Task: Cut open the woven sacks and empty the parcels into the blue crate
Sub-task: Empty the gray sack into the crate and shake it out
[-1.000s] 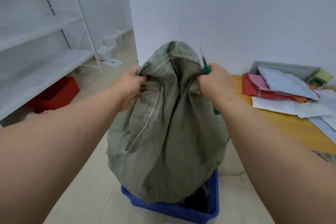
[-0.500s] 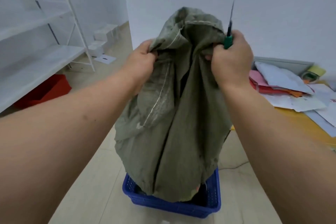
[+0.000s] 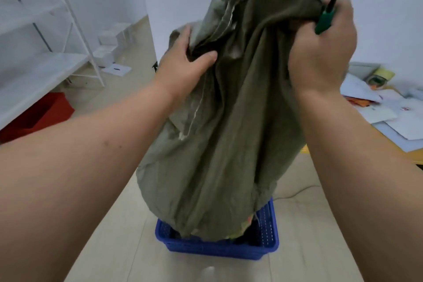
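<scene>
- Head view: the green woven sack [image 3: 219, 121] has been hauled higher than a moment ago; its top now reaches the upper edge of the picture, and its open mouth hangs just inside the blue crate [image 3: 267, 242] on the floor.
- The right hand [image 3: 322, 52] has risen with it, fingers clenched round a bunch of sack cloth and round a green-handled cutter [image 3: 326, 18], blade pointing up.
- The left hand [image 3: 183, 64] sits lower on the sack than before, thumb and fingers pinching a fold beside the pale seam.
- A bit of coloured parcel shows under the sack's hem, at the crate's right inner wall.
- Bare floor lies left and in front of the crate; the white shelving [image 3: 45, 64] and red bin [image 3: 39, 114] stand well apart to the left.
- The yellow table [image 3: 398, 151], strewn with envelopes, edges in near the right forearm.
</scene>
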The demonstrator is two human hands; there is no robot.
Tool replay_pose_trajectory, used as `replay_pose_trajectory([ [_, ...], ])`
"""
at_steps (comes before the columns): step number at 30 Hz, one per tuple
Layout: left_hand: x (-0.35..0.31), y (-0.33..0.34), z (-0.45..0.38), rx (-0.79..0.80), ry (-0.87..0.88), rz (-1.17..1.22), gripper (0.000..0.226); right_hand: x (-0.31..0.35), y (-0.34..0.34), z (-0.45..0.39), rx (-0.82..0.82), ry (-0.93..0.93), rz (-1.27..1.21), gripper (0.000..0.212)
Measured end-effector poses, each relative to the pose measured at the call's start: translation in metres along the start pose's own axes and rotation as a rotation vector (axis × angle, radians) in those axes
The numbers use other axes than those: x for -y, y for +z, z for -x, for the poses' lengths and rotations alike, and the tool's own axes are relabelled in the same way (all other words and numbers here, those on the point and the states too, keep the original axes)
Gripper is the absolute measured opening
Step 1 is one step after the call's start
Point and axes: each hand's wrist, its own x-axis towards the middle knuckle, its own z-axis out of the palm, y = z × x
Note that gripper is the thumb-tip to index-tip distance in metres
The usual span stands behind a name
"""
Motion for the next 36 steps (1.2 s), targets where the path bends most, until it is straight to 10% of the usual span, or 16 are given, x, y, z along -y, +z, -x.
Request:
replay_pose_trajectory([
  [4, 0.022, 0.013, 0.017, 0.255, -0.234, -0.142, 0.112, -0.041, 0.010, 0.017, 0.532, 0.315, 0.259, 0.029],
  [10, -0.009, 0.049, 0.004, 0.154, -0.109, -0.298, 0.115, -0.039, 0.001, -0.007, 0.158, 0.165, 0.032, 0.012],
  [14, -0.021, 0.082, -0.004, 0.328, -0.002, -0.334, 0.094, -0.048, 0.017, -0.011, 0.565, 0.263, 0.052, 0.018],
  [18, -0.007, 0.096, -0.019, 0.030, -0.081, -0.345, 0.013, -0.067, 0.015, -0.009, 0.673, 0.375, -0.080, 0.020],
  [26, -0.046, 0.110, -0.047, -0.039, -0.148, 0.152, 0.015, -0.102, 0.025, 0.000, 0.694, 0.520, -0.086, 0.109],
  [29, -0.059, 0.111, -0.052, 0.053, -0.032, 0.158, 0.009, -0.097, 0.043, -0.004, 0.550, 0.529, -0.199, 0.057],
  [36, -0.029, 0.039, -0.060, 0.012, 0.019, -0.193, 0.122, -0.059, 0.053, -0.066, 0.174, 0.268, -0.177, 0.018],
])
